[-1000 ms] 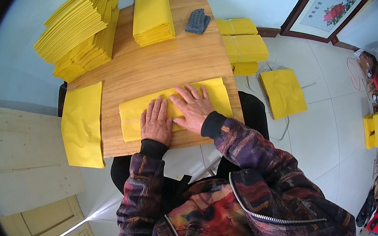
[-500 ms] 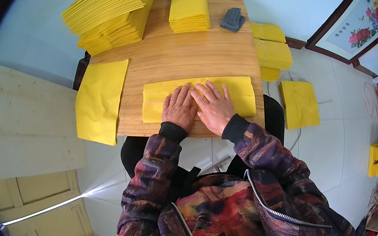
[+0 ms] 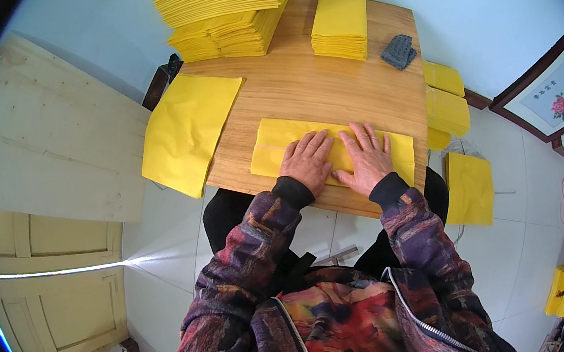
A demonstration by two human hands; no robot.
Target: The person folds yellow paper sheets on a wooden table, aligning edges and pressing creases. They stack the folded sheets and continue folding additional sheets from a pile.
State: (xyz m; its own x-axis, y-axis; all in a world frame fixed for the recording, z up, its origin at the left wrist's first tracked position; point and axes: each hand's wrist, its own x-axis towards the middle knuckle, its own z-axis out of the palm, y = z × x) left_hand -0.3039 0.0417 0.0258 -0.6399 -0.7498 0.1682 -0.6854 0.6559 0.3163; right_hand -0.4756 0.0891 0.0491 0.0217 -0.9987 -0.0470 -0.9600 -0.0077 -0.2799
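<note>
A folded yellow sheet [image 3: 270, 138], its material like paper or thin fabric, lies lengthwise along the near edge of the wooden table. My left hand [image 3: 307, 162] rests flat on its middle, fingers stretched out. Just to the right, my right hand [image 3: 366, 156] also presses flat on the sheet with its fingers spread. Neither hand grips anything. Part of the sheet is hidden beneath both palms. To the left, a flat yellow sheet [image 3: 190, 131] hangs partly over the table's left edge.
Tall stacks of folded yellow sheets [image 3: 225, 12] stand at the far left of the table [image 3: 283, 76]. A neater yellow stack [image 3: 340, 19] and a dark grey cloth [image 3: 399, 51] lie at the back. Yellow bundles [image 3: 447, 108] sit beyond the right edge; a pale board [image 3: 63, 133] leans left.
The view has turned, so the table appears shifted right and tilted. My hands stay flat on the folded sheet, now slightly farther apart at the fingertips.
</note>
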